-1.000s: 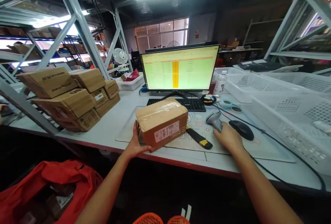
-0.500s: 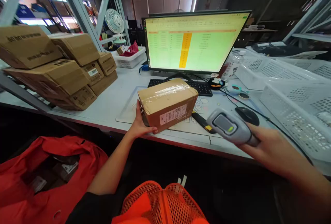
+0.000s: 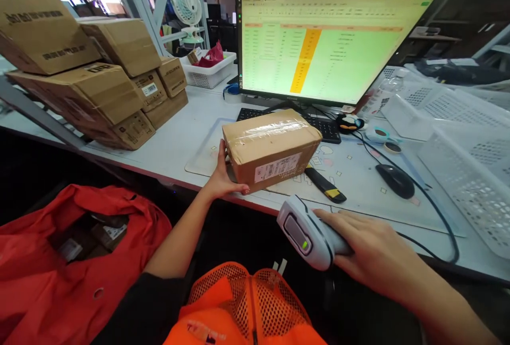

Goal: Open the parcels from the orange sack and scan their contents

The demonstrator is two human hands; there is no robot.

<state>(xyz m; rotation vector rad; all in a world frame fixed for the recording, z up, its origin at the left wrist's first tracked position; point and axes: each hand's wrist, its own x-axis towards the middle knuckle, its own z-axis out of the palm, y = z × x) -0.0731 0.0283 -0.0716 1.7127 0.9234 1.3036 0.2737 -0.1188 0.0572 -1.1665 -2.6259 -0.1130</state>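
Observation:
A taped cardboard box (image 3: 274, 140) rests on the desk mat, its white label (image 3: 278, 167) facing me. My left hand (image 3: 225, 175) grips the box's near left corner, thumb along the lower front and fingers up the left side. In my right hand (image 3: 358, 241) is a grey barcode scanner (image 3: 306, 233) with a green light, held by its handle in front of the desk edge. The scanner's head points toward the box's label and is apart from it. Beside the box lies a black and yellow utility knife (image 3: 325, 184).
Several cardboard boxes (image 3: 115, 47) are stacked at the left. A monitor (image 3: 334, 47) and keyboard (image 3: 326, 129) stand behind the box. A mouse (image 3: 395, 181) and white plastic baskets (image 3: 474, 175) are at the right. Below left hangs a red bag (image 3: 131, 212) holding packages.
My right hand has brought the scanner left and down, from above the mat to in front of the desk edge. My left hand stays on the box. The view has shifted slightly.

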